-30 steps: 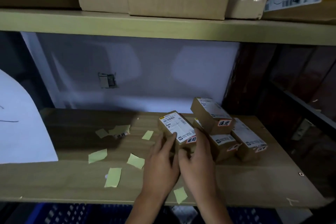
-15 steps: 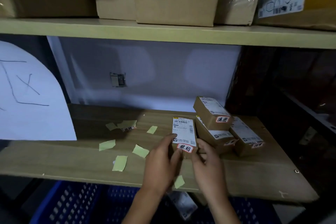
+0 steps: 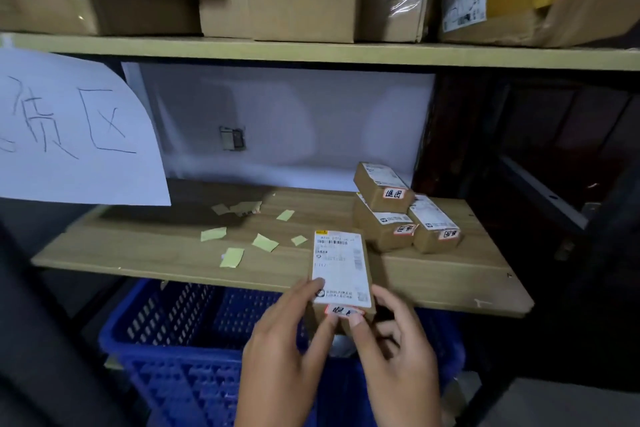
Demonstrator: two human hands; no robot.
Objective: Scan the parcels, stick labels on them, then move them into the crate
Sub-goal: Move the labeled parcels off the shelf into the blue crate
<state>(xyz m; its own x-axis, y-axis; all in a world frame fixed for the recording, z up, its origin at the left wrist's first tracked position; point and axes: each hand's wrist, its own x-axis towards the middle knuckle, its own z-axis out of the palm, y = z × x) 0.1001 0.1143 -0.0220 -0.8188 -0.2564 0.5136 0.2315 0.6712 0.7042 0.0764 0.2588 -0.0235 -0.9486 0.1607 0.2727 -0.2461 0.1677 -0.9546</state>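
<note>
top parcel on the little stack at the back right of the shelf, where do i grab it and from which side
Grip the top parcel across its two long side faces, coming down from above and in front. It lies flat on another parcel with its top and sides clear, and its short labelled end faces you. A third parcel sits lower right, so lift straight up first.

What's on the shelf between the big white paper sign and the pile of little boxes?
In the head view, only loose yellow paper slips lie scattered on the wooden shelf between the paper sign and the stacked parcels.

Parcels [image 3: 341, 267]: four. Yellow slips [image 3: 232, 257]: about seven. Crate [image 3: 180, 340]: one.
</note>
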